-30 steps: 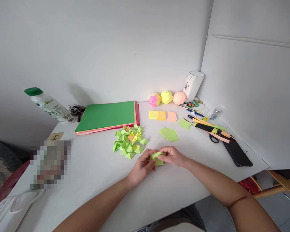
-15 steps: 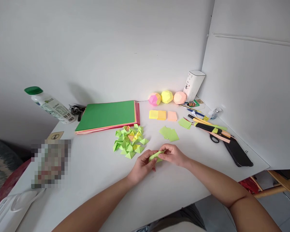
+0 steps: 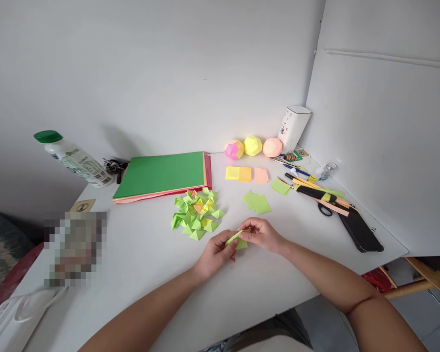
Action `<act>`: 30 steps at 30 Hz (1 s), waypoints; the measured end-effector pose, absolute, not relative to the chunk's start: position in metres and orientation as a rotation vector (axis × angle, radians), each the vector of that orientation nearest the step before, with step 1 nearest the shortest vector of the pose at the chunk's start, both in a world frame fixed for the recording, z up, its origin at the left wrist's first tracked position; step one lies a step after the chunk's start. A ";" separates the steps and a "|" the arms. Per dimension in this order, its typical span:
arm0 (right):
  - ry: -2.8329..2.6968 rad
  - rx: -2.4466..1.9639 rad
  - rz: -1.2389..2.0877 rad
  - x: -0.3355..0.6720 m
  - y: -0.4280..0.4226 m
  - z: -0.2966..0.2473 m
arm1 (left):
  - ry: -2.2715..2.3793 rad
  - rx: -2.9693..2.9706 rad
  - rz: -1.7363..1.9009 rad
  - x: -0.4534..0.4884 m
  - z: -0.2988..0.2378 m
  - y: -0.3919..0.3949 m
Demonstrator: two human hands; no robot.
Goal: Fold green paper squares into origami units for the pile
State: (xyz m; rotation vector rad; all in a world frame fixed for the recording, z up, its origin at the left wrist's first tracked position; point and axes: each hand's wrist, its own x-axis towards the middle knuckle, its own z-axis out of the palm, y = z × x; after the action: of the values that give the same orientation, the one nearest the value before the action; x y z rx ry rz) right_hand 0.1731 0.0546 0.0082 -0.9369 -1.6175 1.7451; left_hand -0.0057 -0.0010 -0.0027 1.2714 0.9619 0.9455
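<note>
My left hand [image 3: 216,252] and my right hand [image 3: 263,234] both pinch a light green sheet of paper [image 3: 241,243] just above the white table. The sheet is bent into a fold along its upper edge, partly covered by my fingers. Just beyond my hands lie loose light green paper squares [image 3: 256,202]. To the left of them is a heap of folded paper pieces [image 3: 196,215], mostly green with a few yellow and orange ones.
Three faceted paper balls [image 3: 253,145] sit against the wall, behind yellow and peach sticky notes [image 3: 238,173]. A stack of coloured paper [image 3: 161,176] and a bottle [image 3: 77,159] stand left. Right are a cutter [image 3: 315,193], scissors [image 3: 325,209] and a black phone [image 3: 361,230].
The upper part of the green sheet is folded over more narrowly, and its lower corner now shows below my fingers. My hands have hardly moved.
</note>
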 end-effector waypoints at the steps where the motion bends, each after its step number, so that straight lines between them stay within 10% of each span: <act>1: -1.618 -0.936 1.742 0.173 0.055 0.008 | 0.963 1.270 0.941 -0.006 -0.002 -0.001; 30: -1.728 -1.002 1.642 0.174 0.053 0.013 | 0.937 1.253 0.896 -0.006 0.002 -0.003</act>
State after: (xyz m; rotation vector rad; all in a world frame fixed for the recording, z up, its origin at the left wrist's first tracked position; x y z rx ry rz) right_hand 0.1738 0.0529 0.0129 -1.0024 -1.7276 1.6416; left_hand -0.0058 -0.0025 0.0018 1.2526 0.9371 0.8960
